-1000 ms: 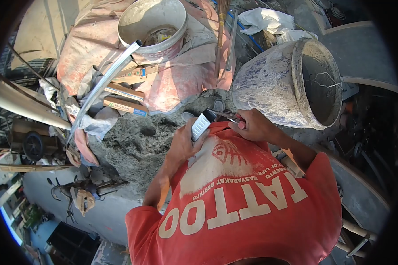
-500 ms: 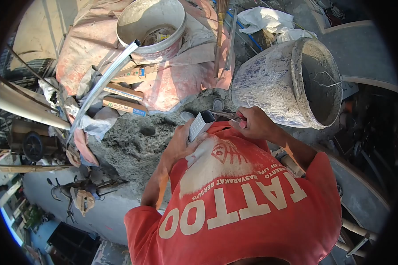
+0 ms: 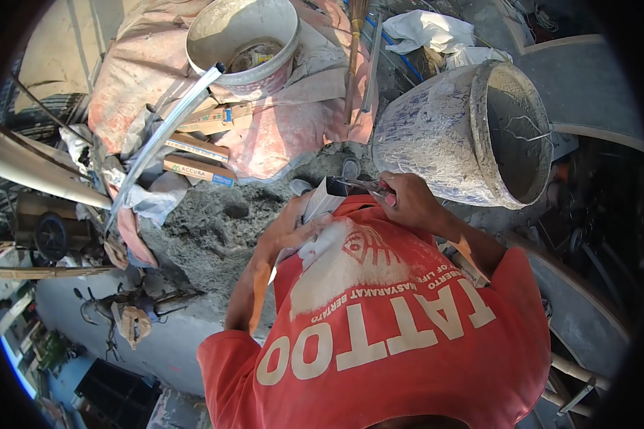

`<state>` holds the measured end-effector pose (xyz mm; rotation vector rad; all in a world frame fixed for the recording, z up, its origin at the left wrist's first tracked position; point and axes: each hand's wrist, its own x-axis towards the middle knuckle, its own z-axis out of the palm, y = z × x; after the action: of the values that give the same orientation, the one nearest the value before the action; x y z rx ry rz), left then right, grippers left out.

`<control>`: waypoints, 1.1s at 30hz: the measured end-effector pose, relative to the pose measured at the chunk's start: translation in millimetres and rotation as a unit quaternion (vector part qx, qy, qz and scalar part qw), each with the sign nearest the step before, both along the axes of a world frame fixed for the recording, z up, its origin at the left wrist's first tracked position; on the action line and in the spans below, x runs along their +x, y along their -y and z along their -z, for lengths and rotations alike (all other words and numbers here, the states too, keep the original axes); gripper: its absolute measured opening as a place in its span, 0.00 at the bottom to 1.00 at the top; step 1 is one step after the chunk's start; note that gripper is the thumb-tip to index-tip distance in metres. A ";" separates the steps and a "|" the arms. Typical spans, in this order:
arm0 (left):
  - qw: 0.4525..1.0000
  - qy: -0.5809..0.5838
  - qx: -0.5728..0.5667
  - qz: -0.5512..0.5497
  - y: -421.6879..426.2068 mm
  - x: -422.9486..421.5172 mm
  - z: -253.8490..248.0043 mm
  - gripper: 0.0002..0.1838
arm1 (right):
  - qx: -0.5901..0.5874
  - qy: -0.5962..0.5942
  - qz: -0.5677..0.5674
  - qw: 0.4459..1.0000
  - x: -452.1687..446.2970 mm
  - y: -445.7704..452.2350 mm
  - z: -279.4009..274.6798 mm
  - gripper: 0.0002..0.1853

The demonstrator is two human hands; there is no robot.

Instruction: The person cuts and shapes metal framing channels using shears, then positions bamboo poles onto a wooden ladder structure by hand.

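My left hand [image 3: 293, 223] is closed around a hollow rectangular metal profile [image 3: 323, 201], held against my chest with its open end facing up and away. In my right hand [image 3: 412, 201] is a pair of tin snips [image 3: 368, 186] with red handles, gripped by curled fingers. The snips' metal jaws lie at the rim of the profile's open end; whether they bite into the metal is too small to tell. Behind both hands is my red shirt [image 3: 401, 336], marked with a pale dusty patch.
A cement-crusted barrel [image 3: 436, 136] lies on its side at right. Ahead, a white bucket [image 3: 283, 63] stands on a pinkish tarp [image 3: 286, 143]. Boxes [image 3: 193, 170] and a long bent metal strip [image 3: 161, 139] lie at left. Rough grey ground [image 3: 215, 236] is below my hands.
The profile has tilted slightly more upright in my left hand. The snips' jaws have moved a little left, closer over the profile's rim.
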<state>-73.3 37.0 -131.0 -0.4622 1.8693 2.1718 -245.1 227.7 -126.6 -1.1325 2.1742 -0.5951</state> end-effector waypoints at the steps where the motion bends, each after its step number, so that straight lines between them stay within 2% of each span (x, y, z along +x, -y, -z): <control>1: 1.000 0.000 0.000 -0.001 0.6 -0.1 -0.9 0.31 | -0.028 0.020 0.010 0.999 0.5 0.0 1.7 0.10; 6: 0.999 0.032 -0.004 -0.017 -0.6 0.7 -13.6 0.29 | -0.063 0.060 0.013 0.996 -2.0 -1.3 6.1 0.10; 8: 0.998 0.056 0.025 -0.016 0.9 1.2 -17.9 0.30 | 0.018 0.107 0.008 0.994 -3.9 1.1 -1.5 0.10; 9: 0.995 0.079 0.054 -0.013 2.3 1.2 -18.8 0.31 | 0.018 0.107 0.010 0.994 -3.0 -0.3 2.6 0.10; 10: 0.995 0.079 0.054 -0.012 4.4 1.7 -13.4 0.31 | -0.038 0.087 0.016 0.995 -1.6 -2.6 10.1 0.10; 11: 0.995 0.076 0.064 0.015 6.8 1.4 -7.6 0.31 | -0.094 0.068 0.021 0.993 -0.1 -1.0 10.2 0.13; 14: 0.997 0.056 0.046 0.029 4.5 -1.5 -10.7 0.30 | -0.054 0.063 0.004 0.997 -1.8 3.8 -5.3 0.15; 19: 0.999 0.036 0.009 0.026 3.5 -2.0 -2.3 0.27 | -0.060 0.057 -0.002 0.997 -0.7 4.0 -3.0 0.16; 22: 0.994 0.046 0.053 0.081 6.5 -0.8 11.0 0.28 | -0.070 0.080 0.001 0.994 -0.8 2.3 0.8 0.15; 25: 0.997 0.042 0.007 0.068 2.0 -1.9 5.8 0.29 | -0.078 0.105 0.003 0.991 -1.6 -0.2 5.9 0.14; 27: 1.000 0.000 0.006 0.014 -2.3 -6.2 -3.5 0.28 | -0.079 0.110 0.003 0.991 -0.4 -2.6 6.3 0.14; 31: 0.997 -0.001 0.033 0.071 0.4 -0.9 15.9 0.27 | -0.058 0.129 0.025 0.990 3.7 -7.4 8.9 0.14; 33: 0.997 -0.067 0.017 0.014 -3.2 0.0 17.6 0.26 | -0.060 0.126 0.037 0.989 3.7 -9.3 10.3 0.13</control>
<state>-73.3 40.2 -148.6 -0.2887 1.8920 2.2637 -241.4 236.9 -136.9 -0.9815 1.9900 -0.8649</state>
